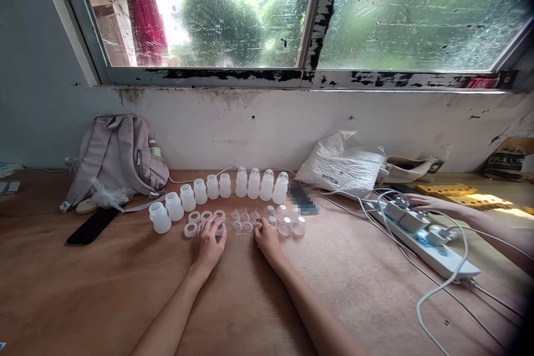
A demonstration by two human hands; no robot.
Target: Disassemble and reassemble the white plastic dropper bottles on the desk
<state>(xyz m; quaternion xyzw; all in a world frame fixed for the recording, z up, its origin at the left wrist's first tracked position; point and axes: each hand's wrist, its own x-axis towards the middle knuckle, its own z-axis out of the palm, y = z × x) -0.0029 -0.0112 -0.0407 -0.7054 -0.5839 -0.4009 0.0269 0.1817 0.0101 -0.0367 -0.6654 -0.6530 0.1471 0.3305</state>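
My left hand (209,245) rests over a group of white bottle collar rings (191,230), its fingers spread across them, touching a ring under the fingertips. My right hand (268,239) is closed in a pinch at the near right edge of a cluster of clear bottle teats (247,227), on one teat partly hidden by the fingers. Beside it on the right stand several clear dome caps (285,226). Behind, an arc of open, frosted white baby bottles (174,206) curves to the left. Several capped bottles (267,184) stand upright to the right of these.
Far left are a grey backpack (120,156) and a black phone (92,226). A silvery padded bag (342,164) lies by the wall. On the right, a power strip (429,247) trails white cables; another person's hand (434,206) reaches over it. Yellow pieces (479,200) lie beyond.
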